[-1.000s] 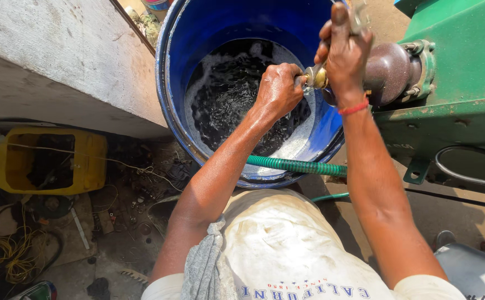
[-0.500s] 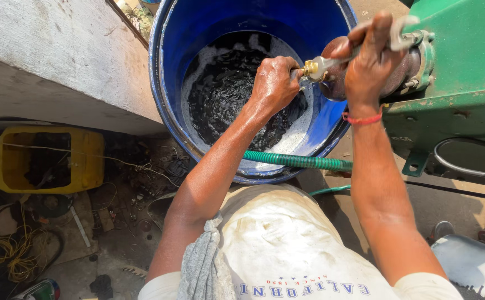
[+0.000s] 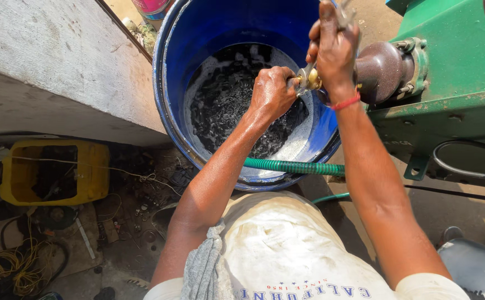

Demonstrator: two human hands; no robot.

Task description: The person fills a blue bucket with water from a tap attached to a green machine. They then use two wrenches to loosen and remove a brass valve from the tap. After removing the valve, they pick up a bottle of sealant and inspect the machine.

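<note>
Both hands meet over the right rim of the blue barrel (image 3: 167, 94), at about 1 o'clock in the view. The left hand (image 3: 272, 91) is curled tight into a fist around the near end of a small brass fitting (image 3: 309, 79), knuckles toward the camera. The right hand (image 3: 334, 47) is clamped around a metal tool (image 3: 343, 14) that rises out of the top of the grip; what kind of tool it is cannot be told. A red band (image 3: 347, 101) circles that wrist.

The brass fitting lies just to the right of the left fist and just below the right hand, touching both. Its long axis runs roughly from 9 to 3 o'clock, pointing toward the rounded brown housing (image 3: 381, 69) bolted to the green machine (image 3: 465, 89). The left hand is on the fitting itself; the right works from above.

Inside the barrel sits dark liquid ringed with pale foam. A green ribbed hose (image 3: 292, 166) crosses its near rim at 6 o'clock. At 9 o'clock on the floor stands a yellow square container (image 3: 95, 172), open-topped, with tangled yellow cord (image 3: 15, 266) below it. A pink-labelled can (image 3: 152, 6) peeks in at 12 o'clock.
</note>
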